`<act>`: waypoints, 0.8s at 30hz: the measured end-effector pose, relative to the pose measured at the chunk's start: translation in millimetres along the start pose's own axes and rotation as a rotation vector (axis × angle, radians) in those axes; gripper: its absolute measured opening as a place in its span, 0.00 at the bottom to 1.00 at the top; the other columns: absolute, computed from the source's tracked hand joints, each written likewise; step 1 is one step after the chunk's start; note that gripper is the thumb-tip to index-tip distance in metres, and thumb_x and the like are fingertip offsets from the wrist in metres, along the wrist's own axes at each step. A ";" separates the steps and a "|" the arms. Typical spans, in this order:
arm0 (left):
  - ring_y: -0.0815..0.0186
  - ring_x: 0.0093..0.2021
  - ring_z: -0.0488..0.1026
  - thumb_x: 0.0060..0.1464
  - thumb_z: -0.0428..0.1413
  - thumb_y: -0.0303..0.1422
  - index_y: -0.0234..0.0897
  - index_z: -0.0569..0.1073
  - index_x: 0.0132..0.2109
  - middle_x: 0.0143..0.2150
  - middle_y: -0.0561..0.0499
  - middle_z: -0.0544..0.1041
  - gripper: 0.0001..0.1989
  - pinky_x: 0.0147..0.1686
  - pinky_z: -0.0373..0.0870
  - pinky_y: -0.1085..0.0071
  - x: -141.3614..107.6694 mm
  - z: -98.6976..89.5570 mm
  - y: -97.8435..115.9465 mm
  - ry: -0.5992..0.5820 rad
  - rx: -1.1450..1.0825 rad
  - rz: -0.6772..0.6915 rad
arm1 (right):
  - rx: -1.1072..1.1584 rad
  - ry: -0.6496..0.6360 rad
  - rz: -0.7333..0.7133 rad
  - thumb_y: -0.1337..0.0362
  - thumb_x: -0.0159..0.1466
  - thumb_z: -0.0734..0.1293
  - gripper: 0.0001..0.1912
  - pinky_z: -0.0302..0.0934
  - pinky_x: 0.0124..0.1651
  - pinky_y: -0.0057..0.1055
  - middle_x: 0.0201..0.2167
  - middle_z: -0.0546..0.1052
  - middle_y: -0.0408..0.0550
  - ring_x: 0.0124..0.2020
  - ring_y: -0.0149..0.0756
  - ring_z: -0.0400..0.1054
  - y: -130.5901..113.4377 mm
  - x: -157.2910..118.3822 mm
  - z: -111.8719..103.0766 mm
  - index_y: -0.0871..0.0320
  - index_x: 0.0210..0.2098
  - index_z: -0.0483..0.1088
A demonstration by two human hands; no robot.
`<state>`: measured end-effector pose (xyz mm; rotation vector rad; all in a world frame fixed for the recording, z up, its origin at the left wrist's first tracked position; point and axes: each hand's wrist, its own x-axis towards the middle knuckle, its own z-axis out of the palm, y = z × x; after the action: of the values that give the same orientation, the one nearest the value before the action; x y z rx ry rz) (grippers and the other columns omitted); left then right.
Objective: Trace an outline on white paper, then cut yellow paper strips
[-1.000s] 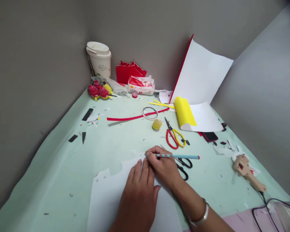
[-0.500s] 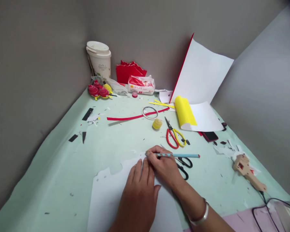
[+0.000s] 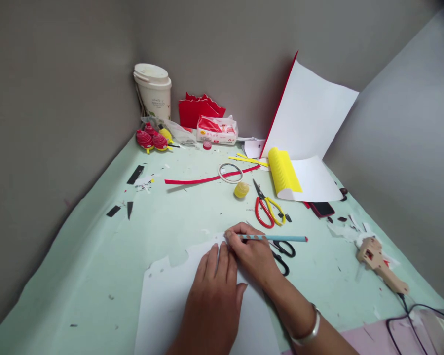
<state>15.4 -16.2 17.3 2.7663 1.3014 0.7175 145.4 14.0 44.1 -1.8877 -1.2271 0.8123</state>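
A white sheet of paper (image 3: pixel 163 305) with an irregularly cut top edge lies in front of me. My left hand (image 3: pixel 212 291) rests flat on it, fingers stretched out. Beside those fingertips, my right hand (image 3: pixel 253 254) pinches a light-blue pencil (image 3: pixel 281 238) near the sheet's upper edge. Its tip is hidden by my fingers, and its far end points right. Black-handled scissors (image 3: pixel 284 249) lie partly under the pencil and my right hand. Beyond them are scissors with one red and one yellow handle (image 3: pixel 264 212) and a small yellow paper coil (image 3: pixel 241 190).
A red strip (image 3: pixel 192 182) passes by a tape ring (image 3: pixel 219 173). Yellow corrugated paper (image 3: pixel 284 172) curls at the back right. A glue gun (image 3: pixel 381 266) with a cable lies right. At the back stand a lidded cup (image 3: pixel 155 96) and a tissue pack (image 3: pixel 217 130); red coiled shapes (image 3: pixel 145 140) sit left.
The whole view has shifted very slightly. Both hands and the pencil keep nearly the same place on the paper.
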 end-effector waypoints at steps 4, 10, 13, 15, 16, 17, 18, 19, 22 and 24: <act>0.49 0.56 0.70 0.58 0.52 0.32 0.27 0.70 0.57 0.57 0.37 0.74 0.21 0.54 0.68 0.53 -0.7 1.6 0.2 0.001 -0.003 0.002 | 0.004 0.001 0.010 0.61 0.62 0.63 0.09 0.58 0.33 0.27 0.21 0.73 0.37 0.26 0.31 0.66 -0.6 -0.2 -0.7 0.54 0.27 0.71; 0.49 0.56 0.70 0.58 0.52 0.33 0.27 0.69 0.57 0.58 0.36 0.73 0.22 0.54 0.68 0.53 -1.0 2.7 0.9 -0.005 -0.004 -0.007 | 0.000 0.017 -0.001 0.61 0.62 0.63 0.10 0.58 0.33 0.27 0.21 0.72 0.37 0.25 0.31 0.65 0.4 0.4 -0.2 0.54 0.27 0.71; 0.49 0.56 0.70 0.58 0.52 0.33 0.26 0.70 0.57 0.57 0.36 0.74 0.21 0.54 0.68 0.53 -0.8 2.2 0.2 0.004 0.000 -0.001 | -0.001 0.021 0.000 0.61 0.62 0.63 0.09 0.58 0.33 0.28 0.21 0.73 0.37 0.26 0.32 0.66 0.9 0.8 0.2 0.54 0.27 0.71; 0.49 0.56 0.70 0.58 0.52 0.32 0.26 0.70 0.57 0.57 0.37 0.74 0.21 0.53 0.69 0.53 -0.7 1.7 -0.6 0.010 0.002 0.005 | -0.001 0.021 0.006 0.61 0.62 0.63 0.09 0.59 0.33 0.28 0.22 0.73 0.37 0.27 0.32 0.67 0.5 0.7 0.2 0.54 0.27 0.71; 0.49 0.56 0.70 0.58 0.52 0.32 0.26 0.70 0.57 0.57 0.37 0.74 0.21 0.53 0.69 0.53 -0.7 1.5 -0.9 0.012 0.001 0.008 | -0.002 0.019 0.007 0.61 0.62 0.63 0.09 0.59 0.33 0.28 0.22 0.74 0.38 0.27 0.32 0.67 0.1 0.7 0.2 0.54 0.27 0.71; 0.49 0.56 0.70 0.58 0.52 0.32 0.26 0.70 0.57 0.57 0.36 0.74 0.21 0.53 0.69 0.53 -0.6 1.2 -1.0 0.013 -0.001 0.009 | -0.003 0.018 0.007 0.61 0.62 0.63 0.09 0.59 0.33 0.28 0.22 0.74 0.38 0.27 0.32 0.67 -0.4 0.7 0.2 0.54 0.27 0.71; 0.49 0.56 0.70 0.58 0.52 0.33 0.26 0.70 0.57 0.57 0.36 0.74 0.21 0.53 0.69 0.53 -0.5 1.0 -1.0 0.012 -0.004 0.008 | -0.005 0.019 0.005 0.61 0.62 0.63 0.09 0.59 0.33 0.28 0.22 0.74 0.38 0.27 0.32 0.67 -0.9 0.6 0.2 0.54 0.27 0.71; 0.49 0.56 0.70 0.58 0.52 0.33 0.26 0.70 0.57 0.57 0.36 0.74 0.22 0.53 0.69 0.53 -0.4 0.9 -0.9 0.011 -0.006 0.006 | -0.006 0.018 0.003 0.61 0.62 0.63 0.09 0.59 0.33 0.28 0.22 0.74 0.38 0.27 0.32 0.67 -1.2 0.6 0.3 0.54 0.27 0.71; 0.49 0.56 0.70 0.58 0.52 0.32 0.26 0.70 0.56 0.57 0.36 0.74 0.21 0.54 0.68 0.53 -0.2 0.9 -0.3 0.009 -0.007 0.004 | -0.006 0.017 -0.001 0.61 0.62 0.63 0.10 0.59 0.33 0.28 0.22 0.74 0.38 0.27 0.32 0.67 -1.6 0.7 0.6 0.54 0.27 0.71; 0.49 0.56 0.71 0.58 0.52 0.32 0.26 0.70 0.56 0.57 0.36 0.74 0.21 0.54 0.68 0.53 -0.2 1.0 -0.1 0.010 -0.003 0.005 | -0.005 0.020 0.000 0.61 0.62 0.63 0.09 0.59 0.33 0.28 0.22 0.74 0.38 0.27 0.32 0.67 -1.4 0.6 0.6 0.54 0.27 0.71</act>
<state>15.6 -16.0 16.2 2.7686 1.2940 0.7343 144.5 15.1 44.9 -1.8953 -1.2183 0.7887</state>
